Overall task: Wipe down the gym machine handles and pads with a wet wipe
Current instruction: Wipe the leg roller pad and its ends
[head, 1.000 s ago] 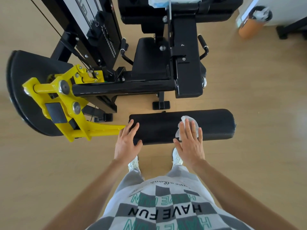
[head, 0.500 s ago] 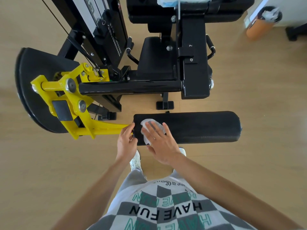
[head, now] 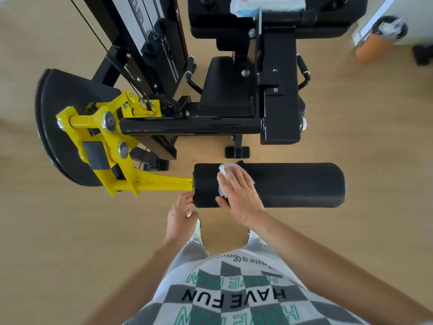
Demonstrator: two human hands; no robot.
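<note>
Pale wood-look floor [head: 351, 137] throughout, evenly lit; far right, orange bin [head: 372, 46] with dark rim, white scraps inside, beside white panel [head: 417, 19]

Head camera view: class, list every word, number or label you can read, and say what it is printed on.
"HAVE FUN", black, upside down to the camera: shirt.
"HAVE FUN", teal, repeated, partly cut off: same shirt.
Script line near the collar: too blurred to read.
Weight stack label, wipes packet: unreadable.
Roller pad: no print visible.

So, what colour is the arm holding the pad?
The arm is yellow, clearest in the head view.
</note>
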